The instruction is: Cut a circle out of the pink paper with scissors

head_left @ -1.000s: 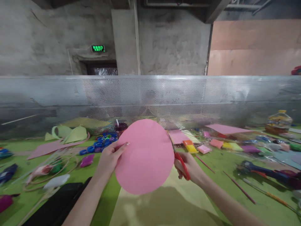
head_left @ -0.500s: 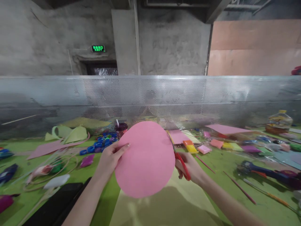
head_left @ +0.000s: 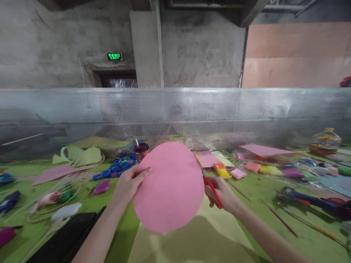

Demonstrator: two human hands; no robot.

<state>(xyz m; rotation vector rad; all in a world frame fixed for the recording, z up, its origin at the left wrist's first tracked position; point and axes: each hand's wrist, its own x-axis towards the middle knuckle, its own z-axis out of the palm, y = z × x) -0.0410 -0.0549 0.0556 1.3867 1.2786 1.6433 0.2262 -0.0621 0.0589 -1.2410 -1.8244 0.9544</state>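
Note:
A round sheet of pink paper (head_left: 170,188) is held up in front of me. My left hand (head_left: 132,182) pinches its left edge, thumb on the near face and the other fingers behind. My right hand (head_left: 221,193) is closed around the red handles of a pair of scissors (head_left: 212,191). The blades point up and lie along the paper's right edge; whether they are parted I cannot tell. Below the circle a pale yellow sheet (head_left: 192,241) lies on the green table (head_left: 120,237), with shadows across it.
On the left are a black flat case (head_left: 68,237), blue rings (head_left: 117,168) and green paper strips (head_left: 87,157). A dark cup with a straw (head_left: 141,150) stands behind the circle. Clay packets (head_left: 238,173), thin sticks (head_left: 279,218) and a bottle (head_left: 325,142) are on the right. A perforated metal screen (head_left: 175,106) runs behind.
The pink circle has shifted down very slightly. Both hands keep almost the same places and grips, the scissors still at the right edge.

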